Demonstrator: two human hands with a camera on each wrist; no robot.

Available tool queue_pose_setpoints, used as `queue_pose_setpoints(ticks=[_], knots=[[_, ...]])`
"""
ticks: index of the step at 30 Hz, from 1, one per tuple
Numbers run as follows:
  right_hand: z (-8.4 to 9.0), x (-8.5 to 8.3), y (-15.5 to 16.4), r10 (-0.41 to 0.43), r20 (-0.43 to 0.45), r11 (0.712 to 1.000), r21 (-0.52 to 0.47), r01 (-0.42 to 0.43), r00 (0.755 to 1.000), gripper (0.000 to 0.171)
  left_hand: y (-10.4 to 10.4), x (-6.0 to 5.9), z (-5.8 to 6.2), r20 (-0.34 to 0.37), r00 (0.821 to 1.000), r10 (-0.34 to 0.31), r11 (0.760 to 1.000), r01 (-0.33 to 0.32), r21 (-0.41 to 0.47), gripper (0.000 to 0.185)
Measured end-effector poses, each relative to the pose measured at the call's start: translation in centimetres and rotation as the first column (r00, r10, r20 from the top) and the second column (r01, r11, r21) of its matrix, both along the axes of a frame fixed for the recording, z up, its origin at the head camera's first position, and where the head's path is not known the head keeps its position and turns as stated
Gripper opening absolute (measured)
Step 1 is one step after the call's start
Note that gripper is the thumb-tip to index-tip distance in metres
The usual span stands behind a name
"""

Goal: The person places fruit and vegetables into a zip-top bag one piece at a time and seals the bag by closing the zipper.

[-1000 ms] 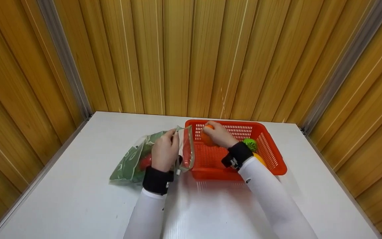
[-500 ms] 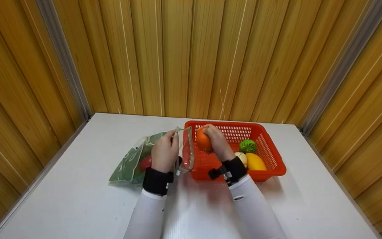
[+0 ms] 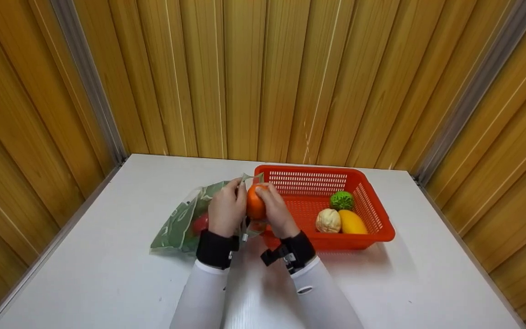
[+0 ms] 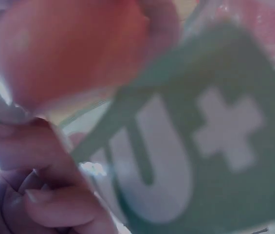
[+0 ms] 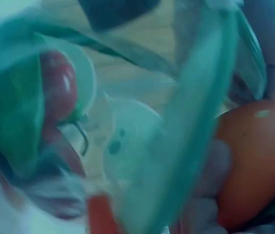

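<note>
My left hand pinches the top edge of a green plastic zip bag with clear panels. The bag leans to the left on the table. A red pepper with a green stem shows inside it in the right wrist view. My right hand grips a smooth orange-coloured fruit at the mouth of the bag, close beside the left fingers. White lettering on the bag fills much of the left wrist view, where the fruit is blurred. The bag's lower contents are partly hidden.
To the right stands a red plastic basket. It holds a green spiky ball-like fruit, a pale wrinkled round one and a yellow oval one. Wood-patterned walls enclose the white table behind and at both sides.
My right hand has carried the orange-coloured fruit left from over the basket to the bag's mouth, uncovering the pale and yellow fruits. The left hand and bag have hardly moved.
</note>
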State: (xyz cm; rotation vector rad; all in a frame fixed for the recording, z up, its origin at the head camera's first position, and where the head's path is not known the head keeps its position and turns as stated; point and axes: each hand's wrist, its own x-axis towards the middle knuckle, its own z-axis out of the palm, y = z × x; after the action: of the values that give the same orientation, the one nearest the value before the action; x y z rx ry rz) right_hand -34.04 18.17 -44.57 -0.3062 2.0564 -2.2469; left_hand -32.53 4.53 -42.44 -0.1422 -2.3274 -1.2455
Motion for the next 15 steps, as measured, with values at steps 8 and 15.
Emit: queue_pose_setpoints(ticks=[8, 15], knots=[[-1.2, 0.4, -1.6, 0.092, -0.026, 0.995, -0.023, -0.093, 0.995, 0.040, 0.1, 0.2, 0.1, -0.029, 1.000, 0.012, 1.000, -0.012, -0.020, 0.031], [-2.1, 0.8, -1.8, 0.199, -0.065, 0.976, 0.099, -0.192, 0.978, 0.061, 0.2, 0.4, 0.1, -0.024, 0.999, 0.025, 0.999, -0.026, -0.035, 0.033]])
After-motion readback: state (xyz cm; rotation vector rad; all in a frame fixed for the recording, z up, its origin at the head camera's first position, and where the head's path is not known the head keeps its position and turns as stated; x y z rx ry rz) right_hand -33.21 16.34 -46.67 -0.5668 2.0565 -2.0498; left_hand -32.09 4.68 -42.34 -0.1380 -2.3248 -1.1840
